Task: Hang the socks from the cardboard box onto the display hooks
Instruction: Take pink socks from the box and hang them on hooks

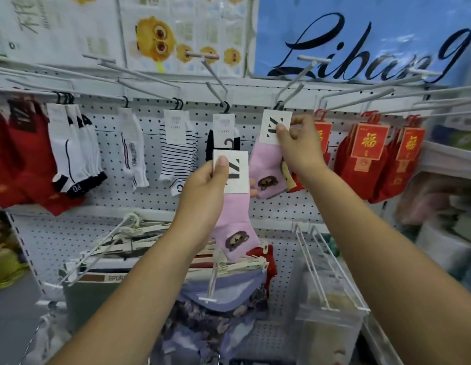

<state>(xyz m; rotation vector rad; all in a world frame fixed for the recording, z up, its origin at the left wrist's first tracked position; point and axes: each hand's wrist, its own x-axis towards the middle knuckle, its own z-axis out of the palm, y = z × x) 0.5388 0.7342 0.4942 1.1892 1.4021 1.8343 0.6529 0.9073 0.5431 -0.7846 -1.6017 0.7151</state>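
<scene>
My left hand (202, 191) pinches the white card label of a pink sock pair with a bear face (233, 227), held up in front of the pegboard. My right hand (299, 146) pinches the card of a second pink bear sock pair (266, 167), whose black hanger sits on a white display hook (289, 93) at the top rail. Other socks hang along the same row: white ones (73, 154), striped ones (177, 156) and red ones (366, 164). The cardboard box is not in view.
White pegboard (281, 206) backs the display. Long empty hooks (139, 77) jut out from the top rail toward me. Below hang clothes on white hangers (139, 241) and wire hooks (331, 267) with clear packets. A blue banner (360, 35) fills the upper right.
</scene>
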